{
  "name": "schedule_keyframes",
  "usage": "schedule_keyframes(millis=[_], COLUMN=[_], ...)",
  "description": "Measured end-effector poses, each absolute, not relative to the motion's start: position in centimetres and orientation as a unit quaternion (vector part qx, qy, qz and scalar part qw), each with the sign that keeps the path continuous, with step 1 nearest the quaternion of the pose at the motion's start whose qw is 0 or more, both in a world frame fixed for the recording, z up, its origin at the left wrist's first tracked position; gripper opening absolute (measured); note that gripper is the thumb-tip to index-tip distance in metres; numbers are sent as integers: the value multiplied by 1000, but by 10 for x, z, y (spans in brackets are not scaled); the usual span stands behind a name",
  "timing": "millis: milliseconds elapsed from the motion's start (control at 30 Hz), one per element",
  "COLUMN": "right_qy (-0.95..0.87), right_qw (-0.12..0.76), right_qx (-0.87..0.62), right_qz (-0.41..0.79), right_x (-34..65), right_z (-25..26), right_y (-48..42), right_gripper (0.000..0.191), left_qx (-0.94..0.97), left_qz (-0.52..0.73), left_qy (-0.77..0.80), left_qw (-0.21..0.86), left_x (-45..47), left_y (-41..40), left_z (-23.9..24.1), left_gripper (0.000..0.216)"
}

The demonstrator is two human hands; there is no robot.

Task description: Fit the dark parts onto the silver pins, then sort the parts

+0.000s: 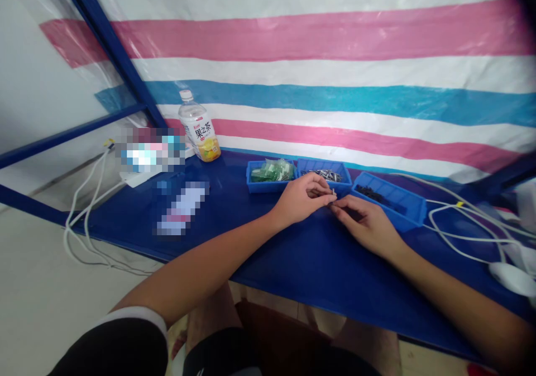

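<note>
My left hand and my right hand meet fingertip to fingertip over the blue table, just in front of the trays. Both are closed in a pinch around a tiny part that is too small to name. Behind them stand three blue trays: the left tray holds green pieces, the middle tray small metal parts, and the right tray small dark parts.
A bottle of yellow drink stands at the back left beside a white power strip. White cables run across the right side to a white device. A striped plastic sheet hangs behind the table.
</note>
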State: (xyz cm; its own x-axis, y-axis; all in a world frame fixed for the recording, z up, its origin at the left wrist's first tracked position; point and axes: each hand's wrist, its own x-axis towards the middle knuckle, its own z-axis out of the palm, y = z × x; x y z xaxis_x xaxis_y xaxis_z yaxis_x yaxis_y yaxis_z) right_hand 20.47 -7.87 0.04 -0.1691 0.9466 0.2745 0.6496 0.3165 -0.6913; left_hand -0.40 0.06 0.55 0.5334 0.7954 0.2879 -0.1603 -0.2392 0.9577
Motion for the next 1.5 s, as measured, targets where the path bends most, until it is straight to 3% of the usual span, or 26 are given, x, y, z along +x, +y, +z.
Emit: schedule_keyframes(millis=[200, 367, 533, 833, 933, 1133, 1267, 1500], right_qy=[-633, -560, -524, -547, -599, -778, -812, -815], right_qw=[389, 465, 510, 469, 437, 286, 232, 219], right_qx=[-575, -556, -542, -576, -589, -555, -535, -535], right_qz=[343, 402, 414, 386, 321, 66, -1, -30], right_x=[202, 202, 202, 199, 203, 209, 207, 208], right_z=[6, 8, 9, 9, 10, 7, 0, -5], right_y=[-78, -78, -73, -65, -71, -76, -74, -66], right_gripper=[36, 34, 33, 48, 44, 24, 24, 19], left_qx=[708, 824, 914, 922, 919, 894, 884, 882], left_qz=[403, 326, 259, 268, 271, 313, 332, 337], left_qy=[256, 270, 215, 192, 204, 245, 249, 252], left_qw=[521, 377, 227, 203, 202, 209, 215, 211], left_x=[-8, -12, -13, -12, -13, -15, -15, -14], left_y=[3, 1, 1, 7, 8, 8, 7, 4], left_z=[5, 6, 4, -2, -4, -2, 0, 2], left_gripper=[34, 18, 17, 15, 16, 20, 21, 20])
